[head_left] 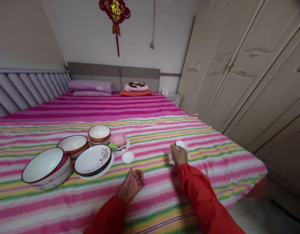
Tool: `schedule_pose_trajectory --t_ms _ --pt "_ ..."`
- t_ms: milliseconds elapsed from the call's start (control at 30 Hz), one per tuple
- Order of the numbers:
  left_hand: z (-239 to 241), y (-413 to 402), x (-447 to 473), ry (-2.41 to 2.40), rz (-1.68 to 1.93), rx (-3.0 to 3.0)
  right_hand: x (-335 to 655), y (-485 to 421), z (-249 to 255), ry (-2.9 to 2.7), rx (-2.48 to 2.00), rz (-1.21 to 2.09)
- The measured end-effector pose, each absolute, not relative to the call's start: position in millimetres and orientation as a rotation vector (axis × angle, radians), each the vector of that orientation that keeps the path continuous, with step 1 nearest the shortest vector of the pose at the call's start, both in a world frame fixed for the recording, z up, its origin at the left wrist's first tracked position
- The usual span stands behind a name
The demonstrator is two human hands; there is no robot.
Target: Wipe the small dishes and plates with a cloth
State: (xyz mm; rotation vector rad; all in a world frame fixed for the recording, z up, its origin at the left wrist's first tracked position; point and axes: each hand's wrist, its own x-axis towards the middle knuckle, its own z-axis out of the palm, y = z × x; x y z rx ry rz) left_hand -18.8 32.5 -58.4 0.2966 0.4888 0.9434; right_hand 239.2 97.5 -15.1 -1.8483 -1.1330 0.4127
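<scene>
While the left grip [133, 183] is loosely spread, the right grip [178, 156], pinching or not I cannot tell, seems busy at the cup [183, 146], calling next for steadiness.

Right hand [180, 156] right at the white cup [182, 143], over towards the bed's [152, 206] right edge, a blurred white item [171, 158] beside it! Left hand [131, 184] open, fingers loosely curled, just this side of the small white dish [128, 158]. Bowls [45, 164] and stacked plates [92, 159] group leftward; folded bedding [91, 86] lines the far edge.
</scene>
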Motion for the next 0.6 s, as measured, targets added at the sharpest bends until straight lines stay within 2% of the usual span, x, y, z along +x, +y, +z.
schedule_pose_trajectory --t_ms 267,600 --pt "-58 35 -21 0.342 0.959 0.222 91 112 -27 -1.554 -1.834 0.731" --pt "-55 35 -21 0.353 0.992 0.203 72 123 -28 -1.532 -1.886 0.823"
